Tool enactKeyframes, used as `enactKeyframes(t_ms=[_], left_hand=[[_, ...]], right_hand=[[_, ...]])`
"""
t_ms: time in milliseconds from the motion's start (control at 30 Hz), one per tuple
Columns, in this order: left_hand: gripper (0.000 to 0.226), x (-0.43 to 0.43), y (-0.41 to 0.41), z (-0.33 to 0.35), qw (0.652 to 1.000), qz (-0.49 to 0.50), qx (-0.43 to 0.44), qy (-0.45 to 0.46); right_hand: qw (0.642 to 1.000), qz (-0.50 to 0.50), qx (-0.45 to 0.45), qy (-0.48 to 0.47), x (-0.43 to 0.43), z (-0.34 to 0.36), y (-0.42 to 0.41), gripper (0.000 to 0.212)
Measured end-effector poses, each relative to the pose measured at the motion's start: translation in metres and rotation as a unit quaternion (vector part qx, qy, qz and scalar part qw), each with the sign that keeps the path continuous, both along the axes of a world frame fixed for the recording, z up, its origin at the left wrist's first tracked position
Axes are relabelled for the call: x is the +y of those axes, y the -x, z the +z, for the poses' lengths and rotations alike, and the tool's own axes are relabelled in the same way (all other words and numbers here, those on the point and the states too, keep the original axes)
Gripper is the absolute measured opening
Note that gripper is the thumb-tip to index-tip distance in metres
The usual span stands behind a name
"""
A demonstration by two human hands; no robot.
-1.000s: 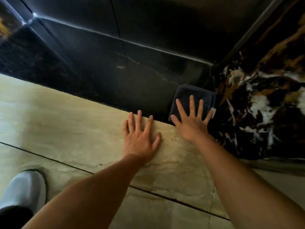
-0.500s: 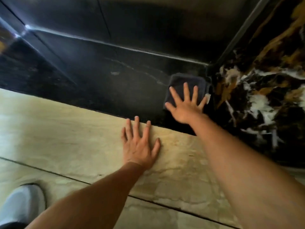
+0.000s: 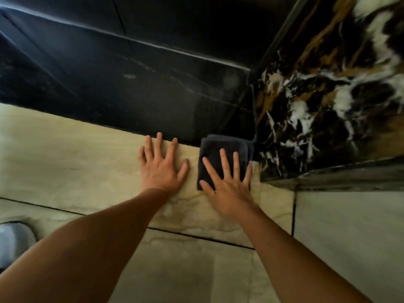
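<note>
A folded dark blue cloth (image 3: 220, 147) lies on the beige stone floor (image 3: 72, 154), right where it meets the black polished surface (image 3: 140, 84). My right hand (image 3: 227, 182) presses flat on the cloth with fingers spread and straight. To its left, my left hand (image 3: 160, 166) rests flat on the beige stone, fingers spread, fingertips at the black surface's edge. Neither hand grips anything.
A black, gold and white veined marble panel (image 3: 328, 95) rises just right of the cloth, forming a corner. Dark grout lines cross the beige tiles. A grey shoe (image 3: 15, 241) shows at the lower left edge.
My right hand has slid the cloth back from the black surface onto the beige stone, toward me. My left hand stays planted in place.
</note>
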State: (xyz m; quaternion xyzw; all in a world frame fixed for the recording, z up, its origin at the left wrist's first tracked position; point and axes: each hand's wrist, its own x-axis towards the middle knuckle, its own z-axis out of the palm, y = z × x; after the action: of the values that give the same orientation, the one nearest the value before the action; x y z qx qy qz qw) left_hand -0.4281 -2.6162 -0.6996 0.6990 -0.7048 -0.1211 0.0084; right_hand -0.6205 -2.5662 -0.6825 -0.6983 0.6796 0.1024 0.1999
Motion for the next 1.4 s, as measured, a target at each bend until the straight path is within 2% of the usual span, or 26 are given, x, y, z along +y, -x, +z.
enactKeyframes(t_ms=[167, 300, 400, 467, 500, 567, 600, 667, 733, 800, 867, 933, 1000, 1067, 1100, 1133, 1300, 1400], left_hand=[[0.075, 0.002, -0.001, 0.004, 1.000, -0.012, 0.003, -0.018], [0.076, 0.002, -0.002, 0.004, 1.000, -0.020, -0.001, -0.016], [0.080, 0.002, -0.005, 0.002, 0.999, -0.037, -0.016, -0.030], [0.083, -0.004, -0.008, 0.003, 0.997, -0.050, -0.024, -0.058], [0.084, -0.006, -0.009, 0.006, 0.995, -0.055, -0.024, -0.078], [0.084, -0.003, -0.009, 0.018, 0.992, -0.049, -0.004, -0.113], [0.083, 0.005, -0.005, 0.027, 0.991, -0.042, 0.015, -0.123], [0.077, 0.037, 0.013, 0.044, 0.987, -0.051, 0.062, -0.140], [0.066, 0.081, 0.039, 0.054, 0.981, -0.106, 0.082, -0.142], [0.052, 0.111, 0.060, 0.057, 0.977, -0.097, 0.130, -0.138], [0.033, 0.115, 0.073, 0.060, 0.955, 0.008, 0.247, -0.164], [0.025, 0.111, 0.075, 0.064, 0.912, 0.111, 0.323, -0.226], [0.023, 0.101, 0.070, 0.071, 0.856, 0.194, 0.375, -0.298], [0.015, 0.088, 0.059, 0.091, 0.777, 0.262, 0.427, -0.381], [0.013, 0.083, 0.052, 0.105, 0.746, 0.280, 0.438, -0.417], [0.014, 0.077, 0.044, 0.121, 0.730, 0.281, 0.440, -0.441], [0.020, 0.084, 0.008, 0.234, 0.726, 0.266, 0.436, -0.461], [0.021, 0.106, -0.014, 0.321, 0.725, 0.264, 0.443, -0.456]], right_hand=[[0.998, -0.032, 0.001, -0.056, 0.067, 0.012, 0.005, 0.064], [0.994, -0.035, -0.022, -0.099, 0.064, 0.023, 0.006, 0.068], [0.992, -0.041, -0.058, -0.108, 0.080, 0.032, 0.005, 0.067], [0.982, -0.074, -0.123, -0.120, 0.090, 0.041, 0.002, 0.064], [0.973, -0.107, -0.175, -0.109, 0.092, 0.047, 0.003, 0.059], [0.938, -0.200, -0.281, -0.025, 0.095, 0.061, 0.008, 0.052], [0.920, -0.251, -0.299, 0.033, 0.098, 0.067, 0.011, 0.050], [0.900, -0.338, -0.257, 0.095, 0.105, 0.070, 0.016, 0.053], [0.879, -0.408, -0.237, 0.062, 0.112, 0.069, 0.015, 0.063], [0.829, -0.483, -0.281, 0.018, 0.111, 0.070, 0.006, 0.074], [0.751, -0.572, -0.329, 0.000, 0.106, 0.073, 0.001, 0.076], [0.673, -0.637, -0.375, -0.039, 0.103, 0.078, 0.000, 0.063], [0.631, -0.648, -0.417, -0.084, 0.103, 0.086, 0.003, 0.048], [0.628, -0.632, -0.443, -0.095, 0.101, 0.104, 0.008, 0.047], [0.634, -0.623, -0.450, -0.091, 0.100, 0.115, 0.012, 0.051], [0.636, -0.616, -0.456, -0.087, 0.098, 0.129, 0.016, 0.055], [0.623, -0.616, -0.469, -0.110, 0.109, 0.236, 0.003, 0.059], [0.638, -0.610, -0.452, -0.128, 0.127, 0.317, -0.020, 0.056]])
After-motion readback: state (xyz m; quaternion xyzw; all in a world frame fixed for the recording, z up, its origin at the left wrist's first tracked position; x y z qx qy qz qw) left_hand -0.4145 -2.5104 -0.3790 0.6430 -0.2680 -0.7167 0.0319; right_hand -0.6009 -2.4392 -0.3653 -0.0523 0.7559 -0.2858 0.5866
